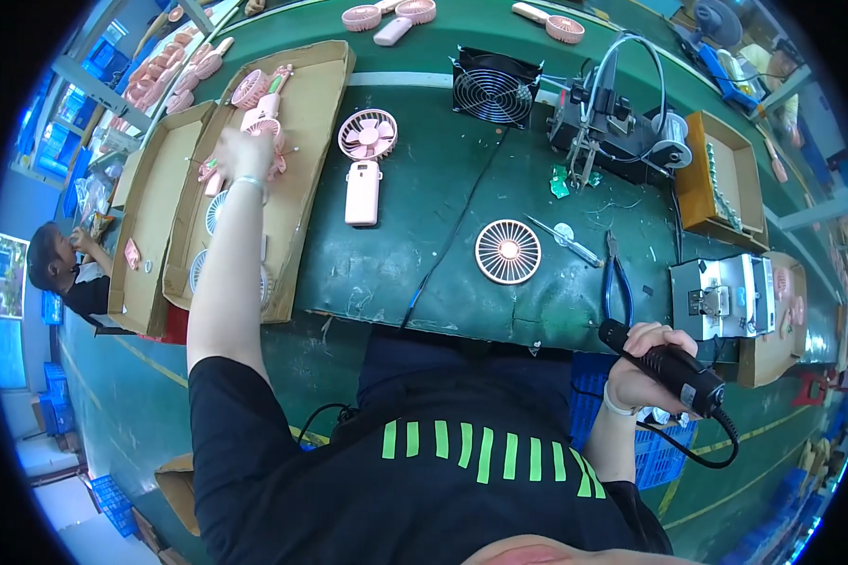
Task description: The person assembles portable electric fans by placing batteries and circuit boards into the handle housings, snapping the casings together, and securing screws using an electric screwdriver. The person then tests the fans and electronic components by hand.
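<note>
My left hand reaches into a cardboard box, right by a pink handheld fan; its fingers are blurred, so their grip cannot be made out. More pink fan parts and white round grilles lie in that box. In my right hand is a black electric screwdriver with a coiled cable, held above the bench's front edge. A pink handheld fan with bare blades lies on the green bench. To its right rests a round fan grille.
Blue-handled pliers and a slim pen-like tool lie at the right. Behind them stand a black cooling fan and a soldering machine with a wire spool. A white device sits far right. Another person is at the left.
</note>
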`<state>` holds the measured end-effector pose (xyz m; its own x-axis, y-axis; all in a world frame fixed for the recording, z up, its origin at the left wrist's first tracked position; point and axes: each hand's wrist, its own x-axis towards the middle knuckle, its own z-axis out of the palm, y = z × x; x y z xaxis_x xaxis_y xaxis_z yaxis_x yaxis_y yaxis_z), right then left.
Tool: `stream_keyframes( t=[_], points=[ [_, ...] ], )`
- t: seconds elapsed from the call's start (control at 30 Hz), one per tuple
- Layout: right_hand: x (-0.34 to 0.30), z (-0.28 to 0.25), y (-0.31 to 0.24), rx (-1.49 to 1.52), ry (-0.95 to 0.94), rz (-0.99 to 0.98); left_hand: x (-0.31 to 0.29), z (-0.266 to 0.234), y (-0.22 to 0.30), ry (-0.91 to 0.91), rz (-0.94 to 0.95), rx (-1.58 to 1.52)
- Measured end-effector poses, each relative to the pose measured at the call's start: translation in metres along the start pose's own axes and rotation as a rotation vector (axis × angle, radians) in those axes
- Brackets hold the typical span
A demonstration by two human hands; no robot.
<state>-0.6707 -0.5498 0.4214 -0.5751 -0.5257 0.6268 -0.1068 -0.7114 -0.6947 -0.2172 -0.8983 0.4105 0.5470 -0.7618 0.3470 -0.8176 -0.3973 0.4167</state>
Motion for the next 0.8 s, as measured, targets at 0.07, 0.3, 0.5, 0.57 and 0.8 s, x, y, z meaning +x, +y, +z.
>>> stream_keyframes(
  t=[0.07,0.3,0.5,0.57,0.8],
  points=[
    [0.004,0.006,0.006,0.096,0.011,0.041,0.038,0.017,-0.108,-0.066,-0.229,-0.538],
    [0.012,0.001,0.012,0.021,0.028,0.145,-0.011,-0.035,-0.049,-0.125,-0.026,-0.454],
    [0.006,0.010,0.013,0.001,-0.011,0.128,-0.087,-0.122,0.001,0.077,0.354,-1.228],
    [0.006,0.009,0.011,0.002,-0.015,0.116,-0.134,-0.139,0.013,0.032,0.380,-1.257],
    [0.017,0.000,0.012,0.036,0.103,0.207,-0.259,-0.110,0.021,-0.436,0.563,-1.445]
  ],
)
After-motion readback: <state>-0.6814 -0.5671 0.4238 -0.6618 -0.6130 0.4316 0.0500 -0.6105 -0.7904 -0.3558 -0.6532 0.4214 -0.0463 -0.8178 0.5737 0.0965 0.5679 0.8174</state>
